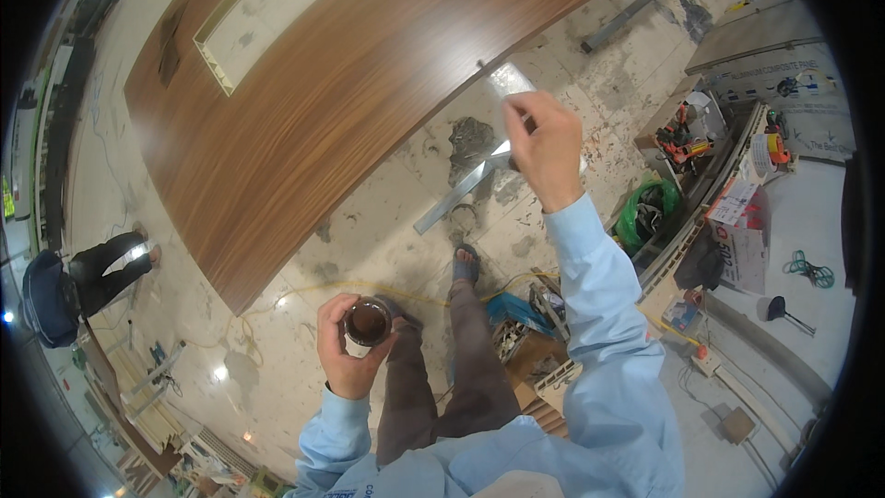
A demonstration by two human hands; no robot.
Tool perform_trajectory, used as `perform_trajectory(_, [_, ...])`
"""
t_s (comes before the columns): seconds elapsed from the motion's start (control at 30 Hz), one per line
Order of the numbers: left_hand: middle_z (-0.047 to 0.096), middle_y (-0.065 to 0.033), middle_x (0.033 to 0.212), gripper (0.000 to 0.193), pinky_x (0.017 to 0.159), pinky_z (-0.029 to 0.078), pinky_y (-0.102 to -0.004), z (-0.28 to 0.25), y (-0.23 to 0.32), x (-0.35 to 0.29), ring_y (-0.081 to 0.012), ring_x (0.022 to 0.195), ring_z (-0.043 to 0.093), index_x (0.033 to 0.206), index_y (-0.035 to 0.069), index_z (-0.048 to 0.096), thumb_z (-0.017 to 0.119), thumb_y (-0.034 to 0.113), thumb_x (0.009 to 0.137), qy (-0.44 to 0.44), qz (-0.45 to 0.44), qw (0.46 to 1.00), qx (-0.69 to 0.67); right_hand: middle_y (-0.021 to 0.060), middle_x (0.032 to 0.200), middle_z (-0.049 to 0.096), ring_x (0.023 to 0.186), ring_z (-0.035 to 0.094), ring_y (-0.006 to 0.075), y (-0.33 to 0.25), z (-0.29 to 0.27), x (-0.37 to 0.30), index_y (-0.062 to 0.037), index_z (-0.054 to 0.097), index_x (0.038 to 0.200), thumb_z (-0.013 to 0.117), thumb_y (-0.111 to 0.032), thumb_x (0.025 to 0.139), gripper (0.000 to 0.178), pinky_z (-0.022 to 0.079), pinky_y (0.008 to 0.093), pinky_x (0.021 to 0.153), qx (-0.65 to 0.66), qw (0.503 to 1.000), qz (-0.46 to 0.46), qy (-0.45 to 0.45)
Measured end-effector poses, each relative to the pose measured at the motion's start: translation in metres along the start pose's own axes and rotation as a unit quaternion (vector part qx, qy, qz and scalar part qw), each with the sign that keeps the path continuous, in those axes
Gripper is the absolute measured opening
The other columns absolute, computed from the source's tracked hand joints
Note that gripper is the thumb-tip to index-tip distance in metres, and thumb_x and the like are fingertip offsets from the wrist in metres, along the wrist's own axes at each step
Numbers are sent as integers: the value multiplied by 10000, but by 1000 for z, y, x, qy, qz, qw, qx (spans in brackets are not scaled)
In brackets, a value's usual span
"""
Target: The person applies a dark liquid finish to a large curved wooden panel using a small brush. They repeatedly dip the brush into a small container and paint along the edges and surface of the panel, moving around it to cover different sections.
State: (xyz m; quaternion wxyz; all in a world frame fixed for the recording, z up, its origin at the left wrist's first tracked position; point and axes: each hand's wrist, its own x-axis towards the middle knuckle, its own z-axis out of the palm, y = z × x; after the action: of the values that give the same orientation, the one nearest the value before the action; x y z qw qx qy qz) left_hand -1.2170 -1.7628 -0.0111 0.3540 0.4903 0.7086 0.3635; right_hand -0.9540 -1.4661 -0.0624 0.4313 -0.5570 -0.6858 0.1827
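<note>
My left hand (343, 348) is closed around a small round jar (367, 321) with dark brown contents, held low in front of my legs. My right hand (546, 143) is raised beside the near edge of a large wood-grain panel (369, 83). Its thumb and fingers are pinched together, and whatever they may hold is too small or blurred to make out. The hand appears apart from the panel. A rectangular opening (217, 65) is cut through the panel's far left part, with a dark mark (170, 46) on the surface beside it.
Metal supports, one a grey bar (452, 198), show below the panel. On the right are a box of tools (687, 134), a green bag (647, 212) and a worktop (802, 249). A yellow cable (313, 288) crosses the stained floor. Another person (101, 272) stands at the left.
</note>
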Motion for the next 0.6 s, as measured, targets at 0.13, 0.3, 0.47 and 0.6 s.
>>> perform_trajectory(0.13, [521, -97, 1414, 858, 1118, 499, -394, 6, 2, 4, -252, 1296, 578, 1381, 71, 570, 930, -103, 623, -4, 1, 1000, -6, 147, 882, 765, 778, 749, 271, 8, -6, 15, -6, 782, 951, 756, -102, 912, 106, 567, 356, 700, -51, 998, 7, 35])
perform_trajectory(0.3, [541, -109, 1382, 843, 1094, 514, -391, 13, 5, 8, -267, 1271, 593, 1362, 74, 584, 935, -91, 613, 0, 9, 1000, 24, 172, 882, 756, 775, 740, 347, 25, -17, 35, -12, 776, 943, 737, -89, 905, 95, 566, 403, 708, -32, 998, 36, 46])
perform_trajectory(0.47, [532, -92, 1400, 873, 1113, 502, -388, 16, 7, 10, -248, 1285, 584, 1373, 86, 581, 933, -99, 596, -2, -2, 1000, 20, 161, 875, 767, 761, 743, 332, 46, -24, 51, -4, 782, 956, 740, -104, 913, 117, 571, 407, 715, -74, 995, 27, 56])
perform_trajectory(0.6, [538, -92, 1392, 871, 1112, 502, -389, 18, 11, 14, -249, 1281, 586, 1369, 86, 585, 932, -104, 592, 3, -1, 1000, 14, 155, 924, 776, 792, 747, 291, 50, -28, 60, -5, 784, 977, 738, -107, 922, 124, 573, 385, 732, -52, 997, 48, 41])
